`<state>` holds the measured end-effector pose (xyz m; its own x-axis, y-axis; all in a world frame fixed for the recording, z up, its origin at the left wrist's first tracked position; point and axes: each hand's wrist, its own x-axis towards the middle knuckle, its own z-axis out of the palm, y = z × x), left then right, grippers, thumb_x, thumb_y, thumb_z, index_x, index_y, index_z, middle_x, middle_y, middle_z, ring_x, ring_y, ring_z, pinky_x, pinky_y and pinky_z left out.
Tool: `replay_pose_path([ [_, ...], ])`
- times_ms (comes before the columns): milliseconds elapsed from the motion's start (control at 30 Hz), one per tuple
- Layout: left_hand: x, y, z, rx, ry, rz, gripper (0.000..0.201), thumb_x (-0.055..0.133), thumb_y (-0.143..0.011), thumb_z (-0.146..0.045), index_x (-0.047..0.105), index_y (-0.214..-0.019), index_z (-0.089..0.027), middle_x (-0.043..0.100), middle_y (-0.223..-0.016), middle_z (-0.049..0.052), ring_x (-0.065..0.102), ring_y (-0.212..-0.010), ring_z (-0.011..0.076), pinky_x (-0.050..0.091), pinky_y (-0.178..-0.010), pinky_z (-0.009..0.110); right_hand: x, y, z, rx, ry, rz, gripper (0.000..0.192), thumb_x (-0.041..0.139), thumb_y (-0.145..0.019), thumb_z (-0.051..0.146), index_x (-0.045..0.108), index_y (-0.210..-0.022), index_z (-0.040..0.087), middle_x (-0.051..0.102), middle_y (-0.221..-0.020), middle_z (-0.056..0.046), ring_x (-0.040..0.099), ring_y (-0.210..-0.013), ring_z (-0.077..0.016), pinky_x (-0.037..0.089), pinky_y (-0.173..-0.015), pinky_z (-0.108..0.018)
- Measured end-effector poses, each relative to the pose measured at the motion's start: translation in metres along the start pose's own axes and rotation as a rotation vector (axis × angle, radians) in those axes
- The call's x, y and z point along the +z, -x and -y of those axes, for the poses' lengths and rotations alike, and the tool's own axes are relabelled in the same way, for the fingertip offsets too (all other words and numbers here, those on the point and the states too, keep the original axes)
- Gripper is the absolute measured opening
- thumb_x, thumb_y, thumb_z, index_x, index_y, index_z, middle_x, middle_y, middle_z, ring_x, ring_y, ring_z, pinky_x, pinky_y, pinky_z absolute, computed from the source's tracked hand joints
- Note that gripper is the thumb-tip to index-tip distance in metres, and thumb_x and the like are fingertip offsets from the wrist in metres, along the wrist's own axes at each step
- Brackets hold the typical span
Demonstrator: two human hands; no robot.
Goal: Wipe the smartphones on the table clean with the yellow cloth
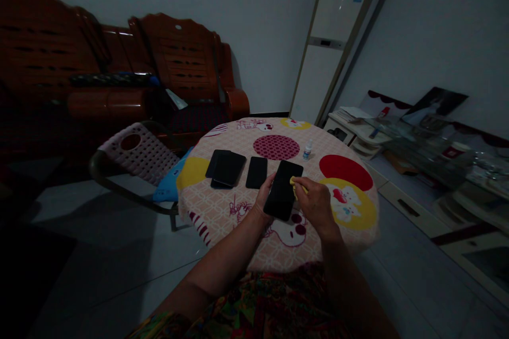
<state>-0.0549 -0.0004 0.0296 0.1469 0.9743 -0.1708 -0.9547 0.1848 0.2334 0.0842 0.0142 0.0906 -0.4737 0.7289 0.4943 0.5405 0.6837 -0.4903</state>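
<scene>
A large black phone or small tablet (283, 190), its screen dark, is held tilted above the table by my left hand (264, 197), which grips its left edge. My right hand (315, 202) pinches a small yellow cloth (294, 182) against the device's right side, near the upper edge. To the left lies a black phone (256, 172) flat on the tablecloth. Farther left, a black tablet-like device (229, 169) rests partly over another dark flat one (212, 163). Beyond the held device stands a small clear spray bottle (307, 150) with a white top.
The round table (222, 206) wears a patterned pink cloth. A woven chair (137, 153) with a blue cushion (170, 183) touches its left side. Behind are wooden armchairs (178, 58) and a tall white air conditioner (324, 37). A glass-topped cabinet (421, 143) stands at right.
</scene>
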Motion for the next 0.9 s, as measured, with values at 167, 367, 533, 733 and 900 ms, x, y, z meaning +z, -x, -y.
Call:
replay_pose_path([
  [167,-0.006,-0.005,0.002,0.011,0.0,0.042,0.041,0.048,-0.09,-0.039,0.067,-0.102,-0.005,0.073,-0.093,0.014,0.068,-0.095,0.0268,0.05,-0.092,0.036,0.01,0.007,-0.006,-0.025,0.171,0.033,0.027,0.046,-0.09,0.021,0.07,-0.103,0.02,0.073,-0.097,-0.009,0.068,-0.088,-0.0218,0.047,-0.079,-0.029],
  [367,-0.005,-0.004,0.005,-0.094,0.012,0.203,0.059,0.044,-0.089,-0.048,0.06,-0.119,0.0,0.068,-0.11,0.02,0.062,-0.11,0.0305,0.044,-0.099,0.04,0.014,0.013,-0.006,-0.047,0.222,0.098,0.027,0.045,-0.091,0.02,0.069,-0.105,0.02,0.073,-0.095,-0.009,0.067,-0.086,-0.0211,0.046,-0.078,-0.029],
  [533,-0.006,-0.004,0.006,-0.09,0.013,0.248,0.063,0.04,-0.089,-0.048,0.054,-0.128,0.0,0.064,-0.118,0.021,0.059,-0.115,0.031,0.041,-0.102,0.043,0.015,0.02,-0.007,-0.054,0.178,0.112,0.028,0.044,-0.091,0.02,0.068,-0.106,0.02,0.073,-0.095,-0.01,0.068,-0.085,-0.0213,0.047,-0.077,-0.029],
  [733,-0.003,-0.002,0.006,-0.069,0.023,0.228,0.068,0.041,-0.087,-0.05,0.05,-0.133,0.0,0.06,-0.124,0.023,0.057,-0.117,0.0324,0.04,-0.102,0.045,0.015,0.033,-0.002,-0.063,0.038,0.141,0.027,0.047,-0.09,0.021,0.071,-0.103,0.02,0.074,-0.092,-0.009,0.068,-0.082,-0.0201,0.048,-0.077,-0.029],
  [900,0.001,0.002,0.004,-0.057,0.034,0.24,0.069,0.038,-0.089,-0.05,0.046,-0.136,0.0,0.055,-0.131,0.023,0.056,-0.119,0.0305,0.042,-0.101,0.041,0.005,0.039,0.0,-0.005,-0.279,0.238,0.024,0.052,-0.087,0.025,0.074,-0.096,0.02,0.075,-0.084,-0.005,0.068,-0.071,-0.0168,0.05,-0.067,-0.025],
])
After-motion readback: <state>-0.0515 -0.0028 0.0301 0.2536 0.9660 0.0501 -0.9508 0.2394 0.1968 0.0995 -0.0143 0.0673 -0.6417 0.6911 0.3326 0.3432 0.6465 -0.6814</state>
